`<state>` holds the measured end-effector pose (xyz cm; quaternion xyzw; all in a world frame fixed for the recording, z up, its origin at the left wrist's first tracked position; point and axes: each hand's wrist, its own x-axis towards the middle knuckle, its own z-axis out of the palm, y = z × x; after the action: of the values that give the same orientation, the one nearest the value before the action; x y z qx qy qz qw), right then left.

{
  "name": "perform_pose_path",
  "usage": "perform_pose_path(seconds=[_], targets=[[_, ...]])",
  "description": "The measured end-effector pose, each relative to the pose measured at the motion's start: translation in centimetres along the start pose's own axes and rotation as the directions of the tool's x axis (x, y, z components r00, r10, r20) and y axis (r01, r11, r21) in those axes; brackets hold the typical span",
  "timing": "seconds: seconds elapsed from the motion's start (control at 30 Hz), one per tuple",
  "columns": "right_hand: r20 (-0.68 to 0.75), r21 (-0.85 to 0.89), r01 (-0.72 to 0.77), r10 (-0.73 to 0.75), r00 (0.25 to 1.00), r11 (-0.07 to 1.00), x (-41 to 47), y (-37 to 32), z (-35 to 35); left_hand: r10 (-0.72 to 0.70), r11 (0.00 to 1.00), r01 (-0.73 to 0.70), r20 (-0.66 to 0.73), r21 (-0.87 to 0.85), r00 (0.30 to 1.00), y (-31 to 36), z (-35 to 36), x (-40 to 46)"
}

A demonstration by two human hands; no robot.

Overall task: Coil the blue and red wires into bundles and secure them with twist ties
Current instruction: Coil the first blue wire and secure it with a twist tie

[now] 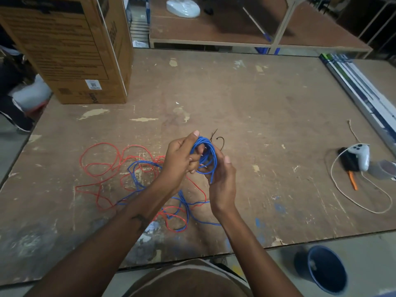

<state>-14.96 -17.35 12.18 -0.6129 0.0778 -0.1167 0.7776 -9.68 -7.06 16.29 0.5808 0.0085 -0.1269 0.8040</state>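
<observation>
Blue wire (206, 155) coil gripped in curled left hand (180, 159) fingers, right hand (222, 181) fingers loosely cupping its side.

Cardboard box (70, 50) at table's (246, 99) far left, game controller (360, 156) at right, wires (120, 166) between.

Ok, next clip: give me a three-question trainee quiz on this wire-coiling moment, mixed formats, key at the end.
1. True or false: the red wire is already coiled and tied.
2. Multiple choice: the blue coil is gripped by A) the left hand, B) only the right hand, C) neither hand.
3. Fill in: the dark twist ties lie on the table just beyond the ____.

Key
1. False; it lies loose on the table, tangled with the uncoiled blue wire.
2. A; the right hand cups the coil's side.
3. Hands.
</observation>
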Motion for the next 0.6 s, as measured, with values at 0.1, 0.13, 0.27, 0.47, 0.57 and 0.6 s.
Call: perform_pose_path(seconds=[0.1,0.13,0.27,0.47,0.57,0.6], targets=[[0.015,-0.192,0.094,-0.093,0.996,0.977,-0.2,0.3,0.4,-0.045,0.980,0.050,0.033,-0.193,0.998,-0.4,0.4,0.3],[0.012,-0.231,0.123,-0.123,0.992,0.965,-0.1,0.4,0.4,-0.055,0.965,0.064,0.043,-0.253,0.998,-0.6,0.7,0.4],[-0.087,-0.347,0.169,-0.211,0.974,0.923,0.7,0.1,-0.2,-0.052,0.929,0.065,0.047,-0.364,0.998,-0.9,2.3,0.4],[0.042,-0.606,0.288,-0.331,0.943,0.741,2.7,-0.3,-1.9,-0.103,0.855,0.023,-0.126,-0.518,0.987,-1.8,4.5,1.0],[0.151,-0.660,0.312,-0.286,0.946,0.683,4.0,-1.5,-2.9,-0.123,0.794,-0.017,-0.187,-0.608,0.975,-2.3,4.9,1.2],[0.190,-0.666,0.303,-0.237,0.953,0.682,4.5,-2.0,-3.3,-0.124,0.775,-0.029,-0.197,-0.632,0.973,-2.6,4.7,1.3]])
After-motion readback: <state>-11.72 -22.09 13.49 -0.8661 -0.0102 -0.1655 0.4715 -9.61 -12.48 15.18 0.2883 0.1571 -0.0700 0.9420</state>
